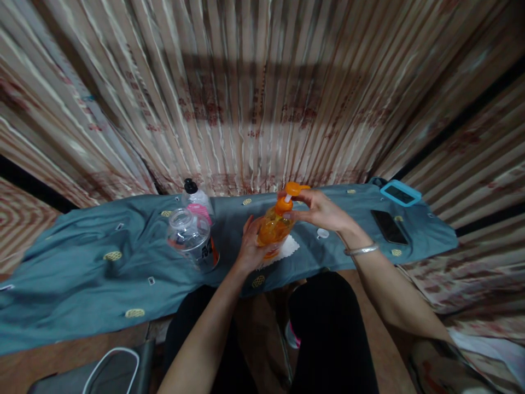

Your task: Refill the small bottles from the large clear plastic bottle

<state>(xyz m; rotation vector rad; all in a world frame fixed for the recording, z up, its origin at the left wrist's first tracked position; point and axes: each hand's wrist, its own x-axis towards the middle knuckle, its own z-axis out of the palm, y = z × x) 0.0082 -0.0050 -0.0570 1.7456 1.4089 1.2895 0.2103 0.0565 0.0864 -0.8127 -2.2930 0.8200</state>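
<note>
A clear pump bottle of orange-yellow liquid [270,229] leans slightly to the right over the cloth-covered surface. My left hand [250,246] is wrapped round its body from the left. With thumb and fingers, my right hand [318,210] grips the orange pump top [284,206] near its collar, below the spout. A white scallop-edged paper [290,248] lies beneath the bottle. Close to my right hand is a small whitish cap-like piece [322,233].
To the left stand a clear plastic jar [188,235] and a bottle with a black cap [190,186]. A dark phone [389,226] and a blue-framed device [401,193] lie at the right on the teal cloth [82,268]. A patterned curtain [254,98] hangs behind.
</note>
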